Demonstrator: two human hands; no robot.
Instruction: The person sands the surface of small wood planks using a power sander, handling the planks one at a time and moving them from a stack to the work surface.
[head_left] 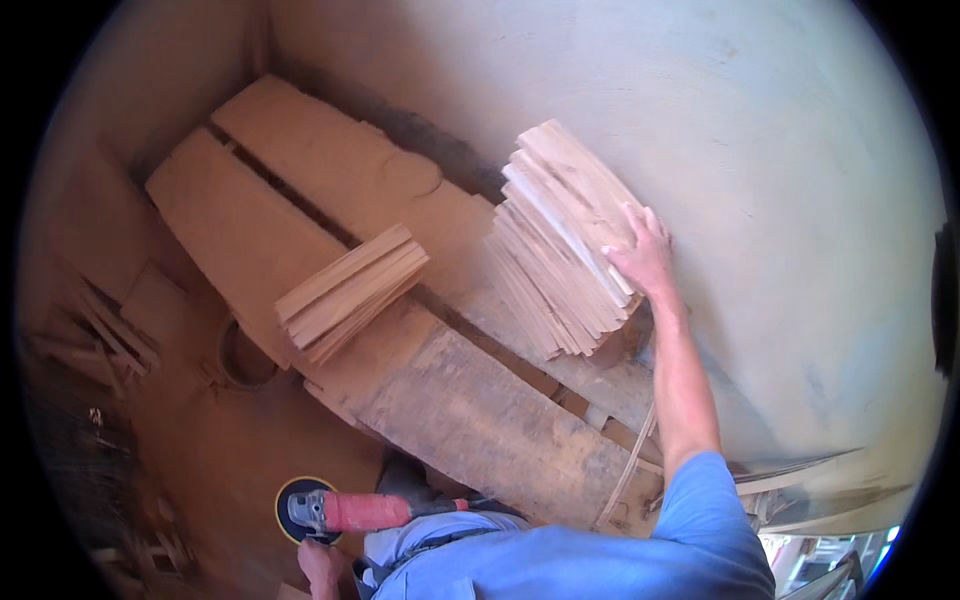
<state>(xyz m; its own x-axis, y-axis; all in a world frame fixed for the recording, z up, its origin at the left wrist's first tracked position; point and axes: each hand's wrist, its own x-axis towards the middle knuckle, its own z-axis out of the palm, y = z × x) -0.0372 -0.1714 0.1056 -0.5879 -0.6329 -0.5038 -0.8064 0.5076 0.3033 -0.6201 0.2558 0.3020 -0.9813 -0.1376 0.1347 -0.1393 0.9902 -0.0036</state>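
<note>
My right hand (645, 250) reaches forward to a tall, leaning stack of pale wooden slats (560, 240). Its thumb and fingers lie spread across the end of a wooden slat on top, apparently gripping it; the fingertips are partly hidden. Low on the left, my left hand (318, 565) is closed at the head of a red angle grinder (365, 512) with a round, yellow-edged sanding disc. The grinder lies level beside my waist. A smaller bundle of slats (350, 290) sits to the left of the tall stack.
Both stacks rest on a dusty bench of wide planks (450, 400) with a long gap between them. A plain wall (780, 220) rises behind. On the left floor are wood scraps (105, 335) and a round container (245, 355). A thin strip (628, 465) crosses the bench's right end.
</note>
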